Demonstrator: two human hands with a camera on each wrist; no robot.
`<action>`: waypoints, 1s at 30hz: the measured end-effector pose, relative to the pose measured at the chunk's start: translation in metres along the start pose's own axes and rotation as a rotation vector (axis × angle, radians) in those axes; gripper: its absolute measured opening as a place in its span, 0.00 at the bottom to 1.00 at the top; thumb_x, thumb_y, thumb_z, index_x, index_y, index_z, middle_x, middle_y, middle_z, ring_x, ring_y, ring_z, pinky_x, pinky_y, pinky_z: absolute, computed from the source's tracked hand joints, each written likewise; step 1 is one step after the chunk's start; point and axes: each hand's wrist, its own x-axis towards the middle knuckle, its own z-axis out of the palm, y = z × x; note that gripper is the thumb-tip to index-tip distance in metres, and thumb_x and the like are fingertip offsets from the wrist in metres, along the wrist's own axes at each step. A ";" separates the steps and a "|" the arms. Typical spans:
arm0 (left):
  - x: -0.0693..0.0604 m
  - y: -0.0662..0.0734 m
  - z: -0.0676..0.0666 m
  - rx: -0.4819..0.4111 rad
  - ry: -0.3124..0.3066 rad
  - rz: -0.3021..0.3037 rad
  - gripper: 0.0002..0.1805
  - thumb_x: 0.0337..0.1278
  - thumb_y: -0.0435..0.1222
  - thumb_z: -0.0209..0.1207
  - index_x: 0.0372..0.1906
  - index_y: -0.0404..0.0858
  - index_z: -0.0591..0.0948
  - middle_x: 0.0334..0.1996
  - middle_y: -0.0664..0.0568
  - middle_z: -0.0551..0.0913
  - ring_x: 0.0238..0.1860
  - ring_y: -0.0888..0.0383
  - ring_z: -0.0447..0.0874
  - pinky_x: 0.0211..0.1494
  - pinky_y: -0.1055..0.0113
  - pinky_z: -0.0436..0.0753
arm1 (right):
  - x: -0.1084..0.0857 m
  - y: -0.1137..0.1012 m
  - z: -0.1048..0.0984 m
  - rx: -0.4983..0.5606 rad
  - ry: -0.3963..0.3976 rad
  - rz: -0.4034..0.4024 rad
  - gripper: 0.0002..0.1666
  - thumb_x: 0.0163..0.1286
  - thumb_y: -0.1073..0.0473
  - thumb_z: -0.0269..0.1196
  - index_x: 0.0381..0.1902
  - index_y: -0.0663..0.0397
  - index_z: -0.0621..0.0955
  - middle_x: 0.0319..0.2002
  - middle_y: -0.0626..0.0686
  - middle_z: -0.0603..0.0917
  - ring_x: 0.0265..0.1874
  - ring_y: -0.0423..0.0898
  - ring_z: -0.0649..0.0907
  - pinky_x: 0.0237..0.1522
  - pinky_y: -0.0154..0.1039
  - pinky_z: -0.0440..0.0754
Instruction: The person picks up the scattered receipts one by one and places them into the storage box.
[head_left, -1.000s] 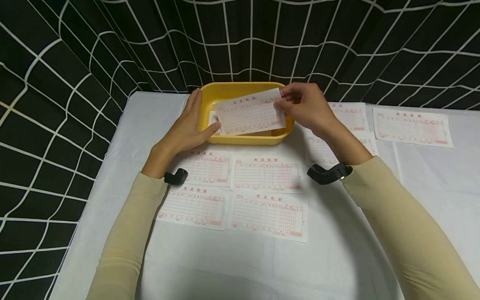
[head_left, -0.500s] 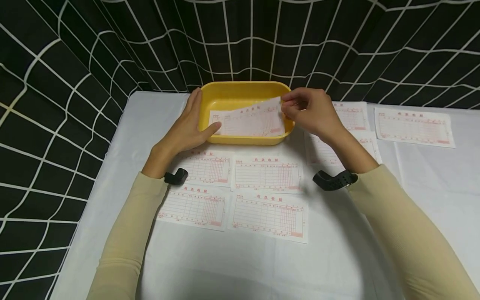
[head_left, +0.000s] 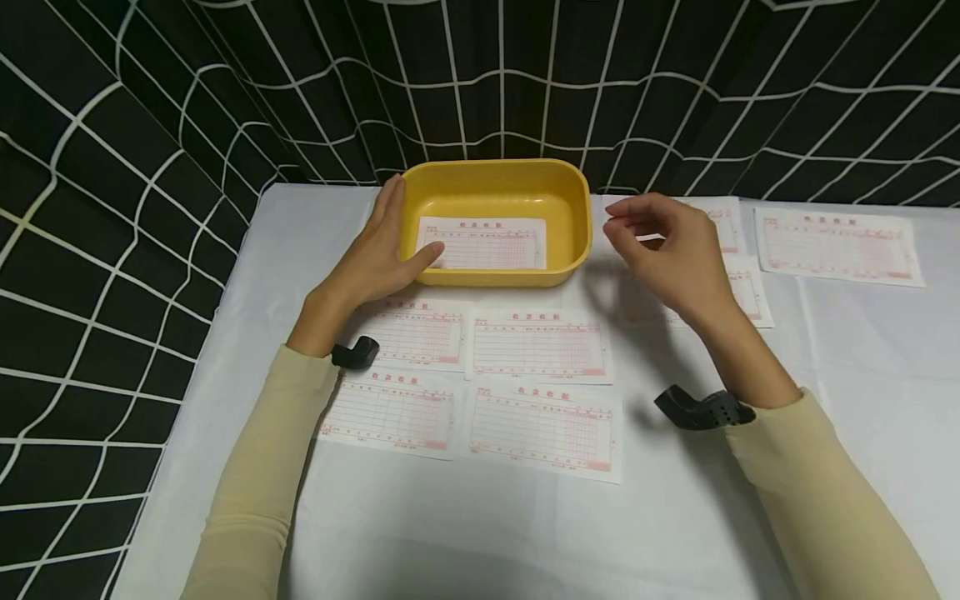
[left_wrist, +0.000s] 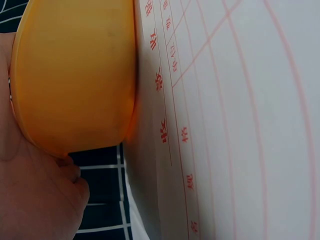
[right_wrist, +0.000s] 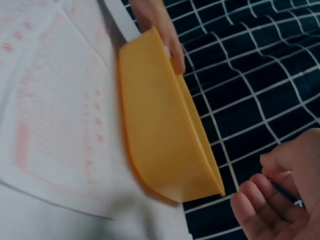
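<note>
My left hand (head_left: 372,252) grips the left end of the yellow tray (head_left: 491,279), its thumb over the near rim. In the left wrist view, fingers of that hand (left_wrist: 42,195) bend at the edge of the tray (left_wrist: 75,75). A white slip printed in red (head_left: 491,244) lies flat on the tray's floor, touching or under the thumb. My right hand (head_left: 678,254) hovers just right of the tray, above other slips, with nothing held. The right wrist view shows its fingers loosely curled (right_wrist: 280,192), apart from the tray (right_wrist: 155,115).
In front of the tray, several printed slips lie in two rows, one of them at the lower right (head_left: 543,429). More slips lie to the right, including one at the far right (head_left: 838,246). Black cloth with white grid lines (head_left: 525,75) rises behind the white table (head_left: 480,533).
The slip my right hand held at its corner is let go and lies in the tray. That hand has moved right, out past the tray's end. My left hand stays in place.
</note>
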 end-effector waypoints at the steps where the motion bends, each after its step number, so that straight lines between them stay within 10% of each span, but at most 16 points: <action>1: 0.000 0.000 0.000 0.004 0.000 0.001 0.61 0.67 0.62 0.58 0.88 0.44 0.34 0.89 0.49 0.32 0.87 0.44 0.49 0.86 0.43 0.60 | -0.005 0.001 0.001 0.002 0.008 -0.014 0.16 0.74 0.56 0.66 0.54 0.58 0.88 0.43 0.53 0.89 0.37 0.25 0.83 0.44 0.18 0.80; 14: 0.001 0.002 0.001 -0.007 0.004 -0.004 0.61 0.66 0.62 0.59 0.88 0.45 0.34 0.89 0.50 0.32 0.87 0.43 0.49 0.85 0.42 0.61 | -0.057 0.016 0.014 -0.113 -0.068 -0.216 0.20 0.69 0.63 0.72 0.58 0.60 0.86 0.53 0.56 0.88 0.53 0.53 0.86 0.54 0.35 0.82; 30: 0.000 0.001 0.001 -0.007 0.007 -0.001 0.61 0.67 0.61 0.59 0.88 0.44 0.35 0.89 0.49 0.33 0.87 0.43 0.48 0.86 0.42 0.60 | -0.089 0.030 0.033 -0.243 -0.226 -0.183 0.33 0.69 0.55 0.73 0.68 0.59 0.79 0.66 0.58 0.83 0.68 0.57 0.80 0.71 0.57 0.74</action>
